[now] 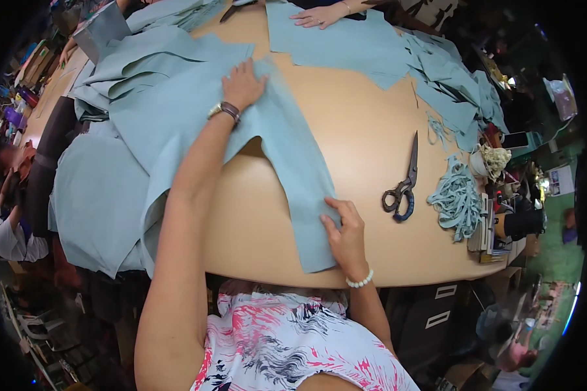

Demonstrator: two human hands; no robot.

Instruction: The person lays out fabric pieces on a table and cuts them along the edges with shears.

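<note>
A long light blue-green fabric piece [300, 179] reaches from the layered cloth on the left to the table's front edge. My left hand [244, 86] presses on its far part, fingers spread and palm down. Below that forearm the fabric arches up off the table, leaving a dark gap. My right hand [347, 231] rests at the right edge of the same piece, near its front end; thumb and forefinger are apart on the cloth, and the other fingers are partly hidden. Large black-bladed scissors [404, 186] lie to the right of this hand, untouched.
Stacked fabric sheets [101, 199] cover the table's left side. Across the table, another person's hand [319, 16] rests on more fabric [345, 49]. Cut strips [459, 199] are heaped at the right, beside small containers and a phone [515, 140]. The wooden table [365, 260] curves in front.
</note>
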